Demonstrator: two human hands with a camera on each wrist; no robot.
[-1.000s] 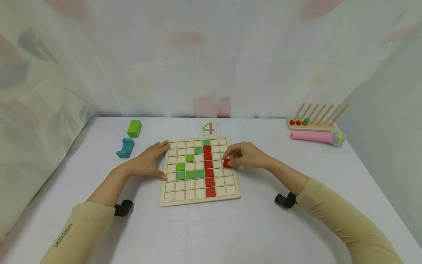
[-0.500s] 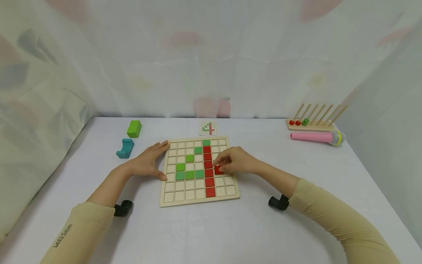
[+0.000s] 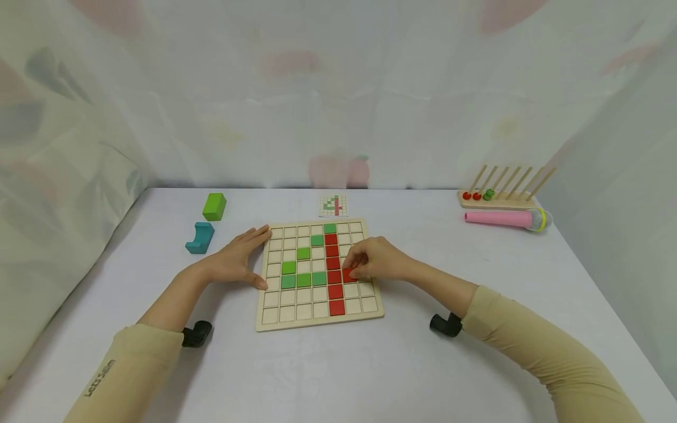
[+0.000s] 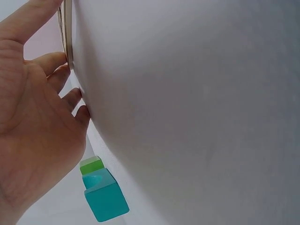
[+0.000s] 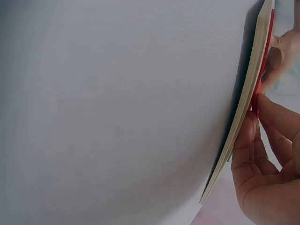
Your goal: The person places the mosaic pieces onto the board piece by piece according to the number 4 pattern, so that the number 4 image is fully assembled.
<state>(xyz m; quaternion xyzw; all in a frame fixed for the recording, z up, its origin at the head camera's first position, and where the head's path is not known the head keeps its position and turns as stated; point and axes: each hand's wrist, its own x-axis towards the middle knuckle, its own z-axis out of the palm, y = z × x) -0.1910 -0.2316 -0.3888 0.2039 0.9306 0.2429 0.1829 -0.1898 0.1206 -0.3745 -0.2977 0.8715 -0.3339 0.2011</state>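
A wooden grid board lies on the white table, with a column of red square tiles and several green tiles in its cells. My right hand pinches a red square tile at a cell just right of the red column. In the right wrist view, thumb and fingertips close round that red tile, low over the board's surface; whether it lies fully in the cell is hidden. Against the board's left edge, my left hand rests with thumb and fingers spread, touching the rim.
Behind the board lies a small card printed with a coloured grid. A green block and a teal curved block stand at the left. Far right are a pegged wooden rack with beads and a pink toy microphone.
My right hand has carried the red tile from the board's right edge leftward and toward me, then down to the cell beside the red column. The left hand has stayed in place.
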